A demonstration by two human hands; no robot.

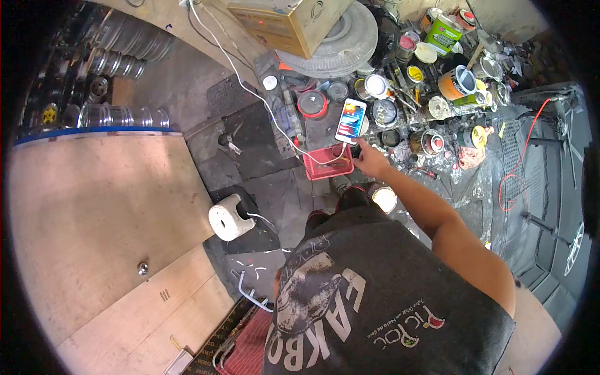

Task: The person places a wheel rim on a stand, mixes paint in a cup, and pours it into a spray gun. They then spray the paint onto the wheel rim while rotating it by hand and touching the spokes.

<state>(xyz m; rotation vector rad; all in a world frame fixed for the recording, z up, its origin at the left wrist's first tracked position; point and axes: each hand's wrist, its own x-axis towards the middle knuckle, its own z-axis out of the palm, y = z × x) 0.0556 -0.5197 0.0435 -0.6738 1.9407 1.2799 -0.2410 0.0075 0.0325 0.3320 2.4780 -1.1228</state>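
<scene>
My right hand (371, 159) reaches forward to the lower edge of a lit white phone (351, 119). A finger points at the phone's bottom corner, and the hand holds nothing that I can see. A white cable (269, 107) runs to the phone's lower end. Just below the phone lies a red plastic basket (310, 170), with small items inside, close to the left of my right hand. A round tin with a red rim (312, 104) stands left of the phone. My left hand does not show.
Many paint tins crowd the back right, among them a green can (444, 34) and an orange one (455, 84). A wooden box (294, 25) rests at the top. A white stool (227, 219) stands on the floor at left, near a wooden door (106, 206).
</scene>
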